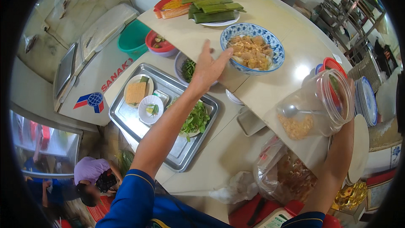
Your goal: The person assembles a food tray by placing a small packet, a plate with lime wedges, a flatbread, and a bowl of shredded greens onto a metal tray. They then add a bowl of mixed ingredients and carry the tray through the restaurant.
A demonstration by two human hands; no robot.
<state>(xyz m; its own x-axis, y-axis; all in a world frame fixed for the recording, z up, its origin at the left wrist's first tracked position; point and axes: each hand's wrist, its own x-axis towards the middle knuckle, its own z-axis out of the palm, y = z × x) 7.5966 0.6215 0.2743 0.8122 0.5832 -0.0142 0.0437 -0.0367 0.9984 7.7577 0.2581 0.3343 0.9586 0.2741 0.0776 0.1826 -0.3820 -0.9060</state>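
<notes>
My left hand (211,64) is open, thumb and fingers spread, beside a blue-and-white patterned bowl (276,54). Shredded, light-brown food (252,52) fills the bowl, with white pieces at its edge. On the right, my right hand (349,127) holds the side of a clear plastic jar (295,101); most of its fingers are hidden behind the jar. Through the jar's wall show a metal spoon (291,110) and a small heap of pale brown crumbs (296,126) at the bottom.
Leaf-wrapped parcels (215,8) lie on a plate at the back. Lower left, a metal tray (179,162) carries greens (196,118), a small white bowl (150,109) and a plate with crackers (136,93). Stacked plates (366,101) stand at right. A person (93,175) is at lower left.
</notes>
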